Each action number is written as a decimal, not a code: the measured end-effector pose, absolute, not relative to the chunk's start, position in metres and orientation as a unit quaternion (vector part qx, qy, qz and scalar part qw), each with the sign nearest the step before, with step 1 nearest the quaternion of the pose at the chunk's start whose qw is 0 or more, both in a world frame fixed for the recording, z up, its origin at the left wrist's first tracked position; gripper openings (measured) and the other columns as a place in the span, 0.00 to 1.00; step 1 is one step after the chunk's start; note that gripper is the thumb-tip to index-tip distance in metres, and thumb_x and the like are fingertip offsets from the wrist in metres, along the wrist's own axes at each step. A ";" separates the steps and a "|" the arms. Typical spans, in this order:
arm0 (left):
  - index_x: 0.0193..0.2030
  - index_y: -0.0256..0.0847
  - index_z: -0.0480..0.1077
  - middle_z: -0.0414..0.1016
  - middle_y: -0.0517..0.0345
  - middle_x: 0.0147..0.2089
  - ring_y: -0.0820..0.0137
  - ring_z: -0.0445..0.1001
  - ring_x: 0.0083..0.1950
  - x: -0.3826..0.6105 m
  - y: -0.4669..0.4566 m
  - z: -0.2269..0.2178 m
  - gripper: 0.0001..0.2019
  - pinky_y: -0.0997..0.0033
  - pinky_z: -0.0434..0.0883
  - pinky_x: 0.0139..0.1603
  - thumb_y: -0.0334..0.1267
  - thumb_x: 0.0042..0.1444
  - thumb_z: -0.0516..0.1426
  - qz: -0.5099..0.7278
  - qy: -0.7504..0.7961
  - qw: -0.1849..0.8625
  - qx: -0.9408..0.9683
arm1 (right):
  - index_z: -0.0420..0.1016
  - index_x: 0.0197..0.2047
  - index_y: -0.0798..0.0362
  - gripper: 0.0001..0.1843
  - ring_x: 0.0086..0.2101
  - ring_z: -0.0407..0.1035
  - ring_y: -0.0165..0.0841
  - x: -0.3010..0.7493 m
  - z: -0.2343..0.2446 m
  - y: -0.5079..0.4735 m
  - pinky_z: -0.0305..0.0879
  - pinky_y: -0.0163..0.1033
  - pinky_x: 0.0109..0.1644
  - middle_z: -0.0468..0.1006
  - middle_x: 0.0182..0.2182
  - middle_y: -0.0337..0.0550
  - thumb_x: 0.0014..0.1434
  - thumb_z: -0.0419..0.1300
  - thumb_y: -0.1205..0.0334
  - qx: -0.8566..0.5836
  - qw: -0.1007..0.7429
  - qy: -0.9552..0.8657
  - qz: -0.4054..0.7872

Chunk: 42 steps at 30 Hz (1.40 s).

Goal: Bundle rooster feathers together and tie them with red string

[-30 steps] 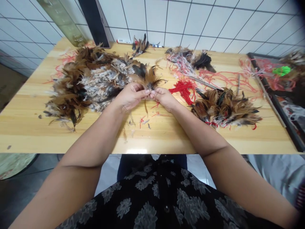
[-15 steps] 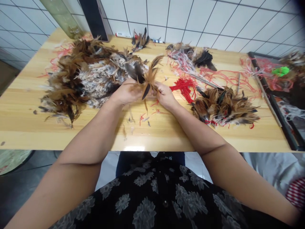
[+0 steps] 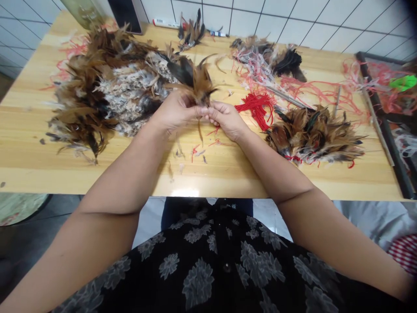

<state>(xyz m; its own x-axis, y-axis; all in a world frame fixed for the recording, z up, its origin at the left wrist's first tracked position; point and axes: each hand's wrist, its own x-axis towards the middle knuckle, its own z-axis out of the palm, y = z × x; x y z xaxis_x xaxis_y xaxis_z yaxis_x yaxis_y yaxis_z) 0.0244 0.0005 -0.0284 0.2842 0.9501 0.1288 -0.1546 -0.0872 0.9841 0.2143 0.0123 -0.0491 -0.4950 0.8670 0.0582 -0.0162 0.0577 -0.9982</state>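
My left hand (image 3: 178, 109) is closed on a small bunch of brown and black feathers (image 3: 202, 82), whose tips point up and away from me. Fingertips of my right hand (image 3: 226, 119) pinch at the base of the same bunch, touching my left thumb. What exactly lies between the right fingertips is hidden. A big heap of brown, black and grey fluffy feathers (image 3: 127, 91) spreads beside my left hand. Close to my right hand lies a bundle of red string (image 3: 257, 108), and further right a pile of tied brown feathers (image 3: 316, 137).
Pink and white strands (image 3: 257, 67) with dark feathers lie at the back. A black-edged tray (image 3: 379, 115) stands at the right. A red-capped marker (image 3: 166, 23) and a small feather tuft (image 3: 192, 32) rest near the tiled wall. Scraps litter the wooden table (image 3: 221, 178).
The feather bunch has tilted back and left, and my hands have drawn closer together, thumbs now meeting at its base. The camera view has dipped slightly downward.
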 end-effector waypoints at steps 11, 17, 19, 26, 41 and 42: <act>0.40 0.47 0.82 0.83 0.57 0.35 0.58 0.91 0.47 0.018 0.015 -0.043 0.18 0.67 0.86 0.42 0.44 0.64 0.86 0.531 0.349 0.633 0.443 | 0.73 0.36 0.51 0.31 0.27 0.52 0.23 0.215 -0.041 0.013 0.51 0.33 0.31 0.68 0.28 0.30 0.72 0.78 0.36 -0.366 0.409 -0.552 0.628; 0.42 0.48 0.83 0.84 0.56 0.36 0.58 0.92 0.46 0.019 0.017 -0.048 0.18 0.71 0.88 0.38 0.44 0.62 0.87 0.516 0.351 0.649 0.436 | 0.75 0.40 0.53 0.29 0.29 0.62 0.21 0.214 -0.043 0.015 0.58 0.28 0.33 0.76 0.32 0.32 0.71 0.80 0.39 -0.377 0.419 -0.527 0.636; 0.42 0.47 0.83 0.83 0.57 0.35 0.58 0.92 0.45 0.021 0.015 -0.048 0.19 0.71 0.88 0.39 0.42 0.62 0.87 0.508 0.352 0.656 0.432 | 0.72 0.38 0.53 0.30 0.32 0.69 0.21 0.211 -0.038 0.011 0.67 0.26 0.37 0.78 0.32 0.33 0.71 0.80 0.40 -0.375 0.421 -0.520 0.642; 0.43 0.47 0.82 0.84 0.56 0.37 0.57 0.91 0.45 0.025 0.010 -0.043 0.17 0.69 0.86 0.40 0.38 0.64 0.85 0.505 0.359 0.656 0.431 | 0.66 0.34 0.51 0.31 0.36 0.76 0.22 0.203 -0.026 0.003 0.78 0.27 0.46 0.76 0.30 0.32 0.72 0.80 0.46 -0.382 0.425 -0.503 0.648; 0.40 0.49 0.82 0.85 0.57 0.35 0.52 0.90 0.52 0.022 0.009 -0.050 0.22 0.60 0.85 0.46 0.46 0.56 0.90 0.507 0.370 0.629 0.459 | 0.64 0.34 0.51 0.34 0.40 0.78 0.25 0.204 -0.046 0.010 0.74 0.28 0.47 0.76 0.31 0.33 0.73 0.79 0.40 -0.367 0.437 -0.553 0.606; 0.39 0.50 0.82 0.84 0.57 0.35 0.52 0.90 0.51 0.023 0.009 -0.049 0.22 0.59 0.85 0.45 0.45 0.56 0.89 0.510 0.376 0.628 0.453 | 0.64 0.34 0.50 0.34 0.40 0.77 0.25 0.204 -0.048 0.010 0.74 0.28 0.47 0.77 0.31 0.33 0.72 0.79 0.40 -0.365 0.441 -0.553 0.605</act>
